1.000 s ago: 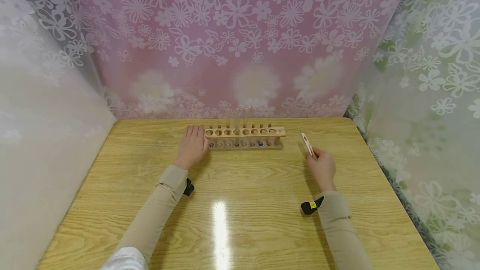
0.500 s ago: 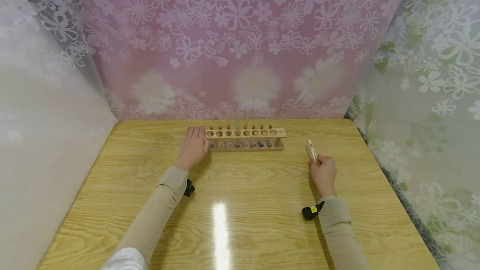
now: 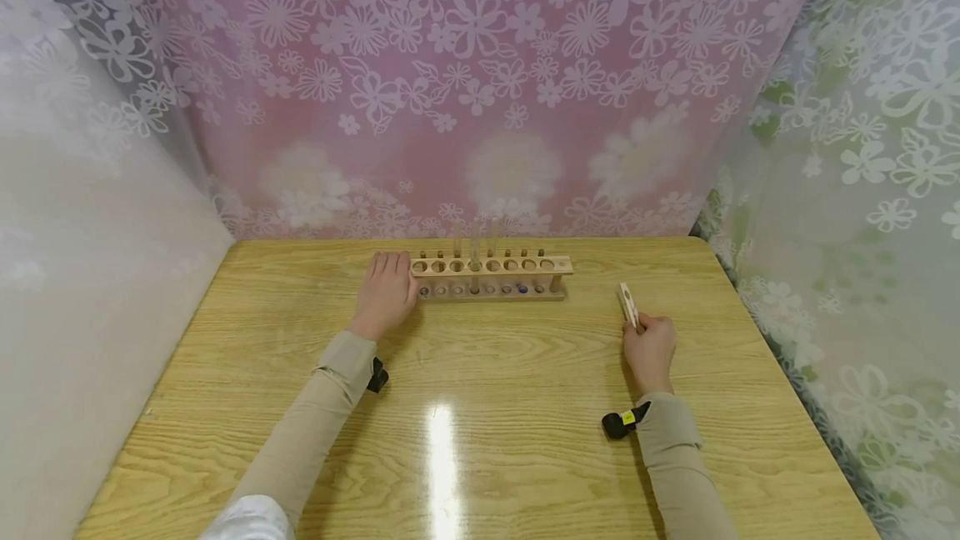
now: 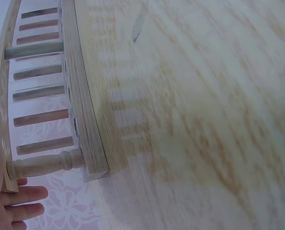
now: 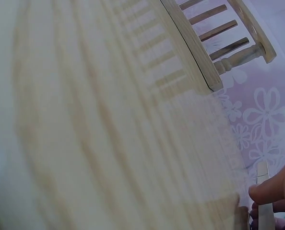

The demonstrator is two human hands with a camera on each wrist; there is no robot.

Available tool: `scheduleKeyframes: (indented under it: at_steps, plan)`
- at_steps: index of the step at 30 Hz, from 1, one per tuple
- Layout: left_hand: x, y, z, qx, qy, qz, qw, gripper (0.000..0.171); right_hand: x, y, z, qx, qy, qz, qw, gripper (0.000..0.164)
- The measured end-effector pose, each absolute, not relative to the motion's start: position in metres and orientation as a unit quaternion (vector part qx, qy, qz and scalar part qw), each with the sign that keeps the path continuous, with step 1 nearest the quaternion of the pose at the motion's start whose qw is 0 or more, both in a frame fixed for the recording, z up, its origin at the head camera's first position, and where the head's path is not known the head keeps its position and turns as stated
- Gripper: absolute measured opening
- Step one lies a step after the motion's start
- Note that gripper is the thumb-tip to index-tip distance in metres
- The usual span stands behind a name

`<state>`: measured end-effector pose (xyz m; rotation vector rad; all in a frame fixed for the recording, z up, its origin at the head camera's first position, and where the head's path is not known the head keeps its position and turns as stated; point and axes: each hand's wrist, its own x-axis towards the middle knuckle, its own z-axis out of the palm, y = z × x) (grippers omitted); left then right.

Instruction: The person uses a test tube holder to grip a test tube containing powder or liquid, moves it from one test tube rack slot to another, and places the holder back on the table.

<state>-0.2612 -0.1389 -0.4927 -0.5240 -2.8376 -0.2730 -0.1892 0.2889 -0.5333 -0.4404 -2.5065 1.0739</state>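
Note:
A wooden test tube rack (image 3: 525, 266) stands near the back of the table, with a row of holes and a row of short pegs behind them. One clear test tube (image 3: 475, 244) stands upright in a middle hole; two fainter tubes rise at the peg row. My left hand (image 3: 384, 297) grips the rack's left end; the left wrist view shows its fingers (image 4: 25, 211) past the end of the top bar. To the rack's right, my right hand (image 3: 650, 350) pinches a pale wooden test tube holder (image 3: 627, 305), apart from the rack.
The wood-grain table (image 3: 525, 440) reflects a bright light strip at its front middle. Behind it hangs a pink flowered curtain (image 3: 375, 157), with pale sheets at the left and the right (image 3: 862, 215). Each wrist wears a black camera.
My right hand has drawn back toward me and slightly right with the test tube holder, mostly in the first half second. The left hand and the rack stay in place.

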Motion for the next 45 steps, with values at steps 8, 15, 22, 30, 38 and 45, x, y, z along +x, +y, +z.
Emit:
scheduleKeyframes:
  at_steps: [8,15,22,30,38,45]
  plan:
    - [-0.261,-0.141,-0.494,-0.183,-0.970,-0.092,0.132,0.045,-0.190,0.290,-0.537,-0.161,-0.891,0.377,0.196,0.028]
    - [-0.261,-0.142,-0.493,-0.175,-0.974,-0.091,0.116,0.046,-0.191,0.292,-0.538,-0.160,-0.890,0.383,0.189,0.033]
    - [-0.264,-0.138,-0.493,-0.183,-0.971,-0.098,0.117,0.045,-0.194,0.296,-0.535,-0.171,-0.902,0.367,0.148,0.045]
    - [-0.265,-0.137,-0.493,-0.179,-0.973,-0.096,0.112,0.046,-0.198,0.298,-0.533,-0.160,-0.919,0.337,0.125,0.049]
    - [-0.264,-0.138,-0.494,-0.178,-0.974,-0.090,0.109,0.043,-0.197,0.298,-0.533,-0.150,-0.935,0.305,0.103,0.047]
    - [-0.264,-0.138,-0.493,-0.190,-0.969,-0.093,0.127,0.041,-0.196,0.299,-0.530,-0.154,-0.941,0.291,0.077,0.052]
